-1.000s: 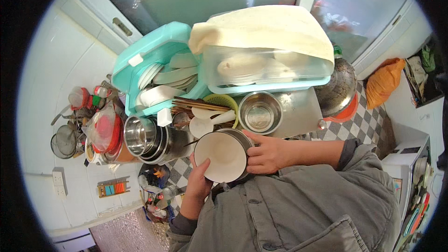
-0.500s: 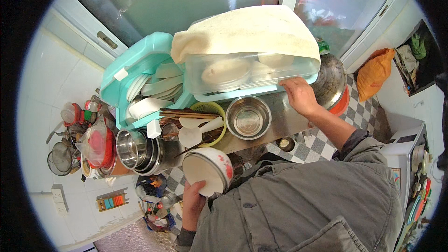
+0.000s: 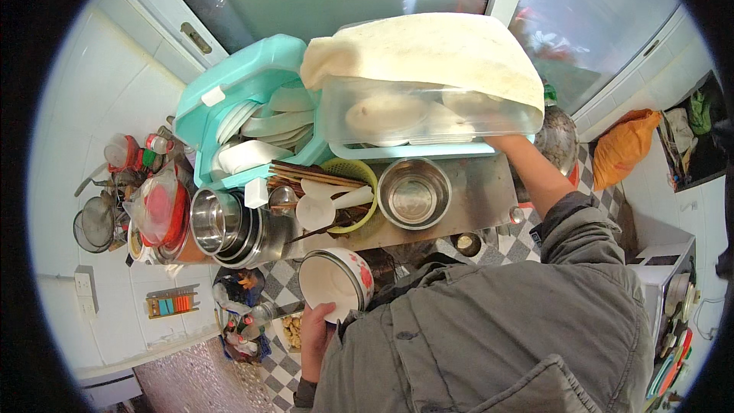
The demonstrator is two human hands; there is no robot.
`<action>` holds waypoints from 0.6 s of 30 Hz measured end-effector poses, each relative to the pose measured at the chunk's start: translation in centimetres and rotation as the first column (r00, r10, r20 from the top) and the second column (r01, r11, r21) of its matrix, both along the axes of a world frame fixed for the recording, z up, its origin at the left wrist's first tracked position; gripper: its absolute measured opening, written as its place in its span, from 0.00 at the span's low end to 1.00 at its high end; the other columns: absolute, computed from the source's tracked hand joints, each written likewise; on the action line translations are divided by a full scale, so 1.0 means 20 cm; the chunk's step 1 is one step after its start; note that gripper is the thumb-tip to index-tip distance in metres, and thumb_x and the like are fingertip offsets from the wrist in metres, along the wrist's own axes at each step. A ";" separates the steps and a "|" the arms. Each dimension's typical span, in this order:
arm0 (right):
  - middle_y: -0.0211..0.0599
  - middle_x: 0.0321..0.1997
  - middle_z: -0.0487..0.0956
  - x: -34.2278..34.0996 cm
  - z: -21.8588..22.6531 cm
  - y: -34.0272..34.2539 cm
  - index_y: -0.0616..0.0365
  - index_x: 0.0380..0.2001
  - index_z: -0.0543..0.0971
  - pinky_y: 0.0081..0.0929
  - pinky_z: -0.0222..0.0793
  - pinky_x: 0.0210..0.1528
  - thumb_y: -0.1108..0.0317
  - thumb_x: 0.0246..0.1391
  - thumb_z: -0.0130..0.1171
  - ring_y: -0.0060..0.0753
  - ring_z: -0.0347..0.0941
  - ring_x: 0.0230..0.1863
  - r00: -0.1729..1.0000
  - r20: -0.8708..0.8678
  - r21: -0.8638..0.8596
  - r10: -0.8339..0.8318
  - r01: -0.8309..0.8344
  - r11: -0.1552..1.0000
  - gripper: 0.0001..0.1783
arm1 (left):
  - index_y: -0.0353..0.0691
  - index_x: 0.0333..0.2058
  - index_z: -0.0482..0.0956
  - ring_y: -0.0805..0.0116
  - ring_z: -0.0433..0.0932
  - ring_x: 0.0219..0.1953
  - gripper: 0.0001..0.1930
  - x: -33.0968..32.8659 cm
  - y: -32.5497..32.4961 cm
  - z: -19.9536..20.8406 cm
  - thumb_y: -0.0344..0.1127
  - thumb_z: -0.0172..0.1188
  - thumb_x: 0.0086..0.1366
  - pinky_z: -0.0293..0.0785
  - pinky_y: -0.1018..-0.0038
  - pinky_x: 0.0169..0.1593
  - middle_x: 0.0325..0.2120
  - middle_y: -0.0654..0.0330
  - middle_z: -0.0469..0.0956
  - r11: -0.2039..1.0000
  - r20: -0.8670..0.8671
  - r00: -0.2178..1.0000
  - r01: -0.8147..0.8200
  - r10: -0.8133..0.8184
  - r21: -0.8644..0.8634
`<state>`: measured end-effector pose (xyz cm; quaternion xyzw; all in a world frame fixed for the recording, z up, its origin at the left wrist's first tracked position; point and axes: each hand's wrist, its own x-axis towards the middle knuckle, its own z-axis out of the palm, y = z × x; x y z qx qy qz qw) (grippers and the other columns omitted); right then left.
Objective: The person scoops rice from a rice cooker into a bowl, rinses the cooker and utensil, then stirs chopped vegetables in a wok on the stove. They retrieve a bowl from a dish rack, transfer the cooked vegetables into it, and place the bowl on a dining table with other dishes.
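My left hand (image 3: 316, 330) grips the rim of white bowls (image 3: 329, 284) with red flower patterns, nested together and tilted in front of my body. The thumb lies over the inner side. At the far side of the counter, my right hand (image 3: 489, 111) reaches under the clear lid (image 3: 336, 118) of a dish box (image 3: 417, 151). Its fingers are blurred behind the cloudy plastic, so their grip is hidden. Pale dishes (image 3: 390, 116) show dimly inside. A cream cloth (image 3: 436, 50) drapes over the lid.
An open turquoise box (image 3: 202, 118) holds white plates and bowls. A steel basin (image 3: 414, 193), a yellow-green basket (image 3: 367, 176) with chopsticks and ladles, and steel pots (image 3: 218, 222) stand on the counter. Glass doors are behind; an orange bag (image 3: 625, 149) lies at right.
My right hand has gone from the lid's front edge to inside, under the lid. The left hand still holds the bowls. The whole view has shifted slightly.
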<state>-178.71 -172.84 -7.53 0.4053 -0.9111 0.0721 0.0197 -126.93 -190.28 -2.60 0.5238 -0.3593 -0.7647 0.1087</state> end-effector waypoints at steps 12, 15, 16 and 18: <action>0.51 0.45 0.75 -0.09 -0.07 0.01 0.59 0.38 0.75 0.47 0.66 0.46 0.53 0.62 0.42 0.57 0.72 0.44 0.989 0.094 -0.311 -0.110 0.134 0.941 0.20 | 0.31 0.53 0.65 0.61 0.78 0.39 0.26 0.03 0.00 -0.07 0.23 0.54 0.52 0.74 0.70 0.44 0.40 0.53 0.76 0.999 -0.163 0.986 -0.041 0.037 -0.019; 0.55 0.41 0.75 -0.08 -0.08 -0.01 0.60 0.38 0.74 0.50 0.64 0.44 0.51 0.63 0.40 0.60 0.71 0.42 0.951 0.261 -0.424 -0.163 0.265 0.866 0.22 | 0.32 0.56 0.61 0.57 0.77 0.46 0.30 0.05 -0.02 -0.07 0.19 0.51 0.52 0.75 0.65 0.50 0.47 0.51 0.73 0.998 -0.174 0.984 -0.021 0.030 0.052; 0.56 0.39 0.75 -0.07 -0.07 -0.02 0.60 0.39 0.74 0.51 0.64 0.43 0.50 0.63 0.40 0.61 0.71 0.41 0.941 0.298 -0.475 -0.158 0.290 0.831 0.23 | 0.32 0.56 0.61 0.57 0.77 0.46 0.30 0.06 -0.02 -0.07 0.19 0.51 0.52 0.75 0.65 0.50 0.46 0.51 0.73 0.997 -0.161 0.985 -0.048 0.057 0.062; 0.55 0.38 0.75 -0.07 -0.04 -0.03 0.59 0.40 0.74 0.51 0.64 0.44 0.50 0.63 0.40 0.61 0.71 0.40 0.938 0.283 -0.482 -0.199 0.318 0.816 0.23 | 0.33 0.56 0.61 0.57 0.77 0.46 0.29 0.06 -0.02 -0.07 0.19 0.51 0.52 0.75 0.65 0.50 0.46 0.51 0.73 0.996 -0.140 0.987 -0.069 0.076 0.057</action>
